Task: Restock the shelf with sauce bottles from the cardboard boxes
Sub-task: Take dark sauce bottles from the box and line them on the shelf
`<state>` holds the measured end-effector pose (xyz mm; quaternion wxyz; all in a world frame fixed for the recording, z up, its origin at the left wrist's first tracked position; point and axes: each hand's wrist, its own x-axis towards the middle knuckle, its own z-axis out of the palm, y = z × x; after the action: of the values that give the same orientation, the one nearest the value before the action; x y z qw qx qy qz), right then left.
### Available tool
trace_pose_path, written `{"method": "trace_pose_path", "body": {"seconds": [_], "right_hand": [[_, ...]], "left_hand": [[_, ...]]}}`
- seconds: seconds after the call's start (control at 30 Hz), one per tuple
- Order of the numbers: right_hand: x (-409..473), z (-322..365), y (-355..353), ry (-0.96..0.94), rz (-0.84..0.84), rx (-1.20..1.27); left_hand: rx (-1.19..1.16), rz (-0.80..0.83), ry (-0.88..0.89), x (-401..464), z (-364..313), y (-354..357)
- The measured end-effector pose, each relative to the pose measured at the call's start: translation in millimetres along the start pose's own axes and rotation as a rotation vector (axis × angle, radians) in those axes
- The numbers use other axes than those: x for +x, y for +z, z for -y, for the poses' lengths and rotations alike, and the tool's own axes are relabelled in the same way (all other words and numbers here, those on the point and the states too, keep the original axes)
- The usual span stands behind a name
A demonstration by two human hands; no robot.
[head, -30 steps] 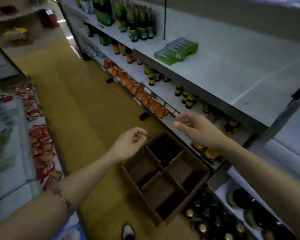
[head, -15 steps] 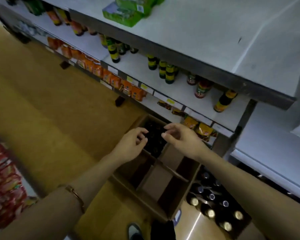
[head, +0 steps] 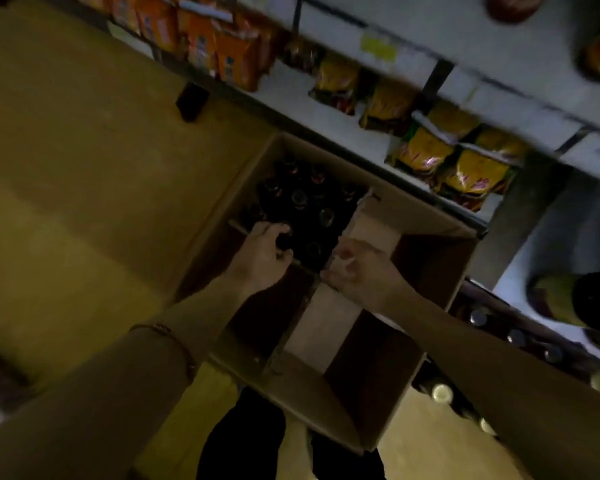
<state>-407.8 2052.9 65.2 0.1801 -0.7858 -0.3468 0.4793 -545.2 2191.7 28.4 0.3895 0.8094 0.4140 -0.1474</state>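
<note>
Cardboard box (head: 426,216) markings and bottle (head: 284,239) labels unreadable.
</note>
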Motion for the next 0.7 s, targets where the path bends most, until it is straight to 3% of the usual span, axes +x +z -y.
{"method": "trace_pose_path", "body": {"seconds": [0.23, 0.43, 0.57, 0.7], "right_hand": [[91, -53, 53, -0.013, -0.028, -0.037], [146, -69, 72, -0.133, 0.002, -0.415], [150, -74, 75, -0.239, -0.068, -0.609], [155, -74, 65, -0.321, -0.060, -0.724]], "left_hand": [[0.128, 0.030, -0.005, 86, 43, 40], [0.050, -0.058, 0.093, 118, 65, 58], [0.190, 0.164, 0.311, 137, 75, 46], [0.335, 0.363, 0.421, 157, 76, 39]]}}
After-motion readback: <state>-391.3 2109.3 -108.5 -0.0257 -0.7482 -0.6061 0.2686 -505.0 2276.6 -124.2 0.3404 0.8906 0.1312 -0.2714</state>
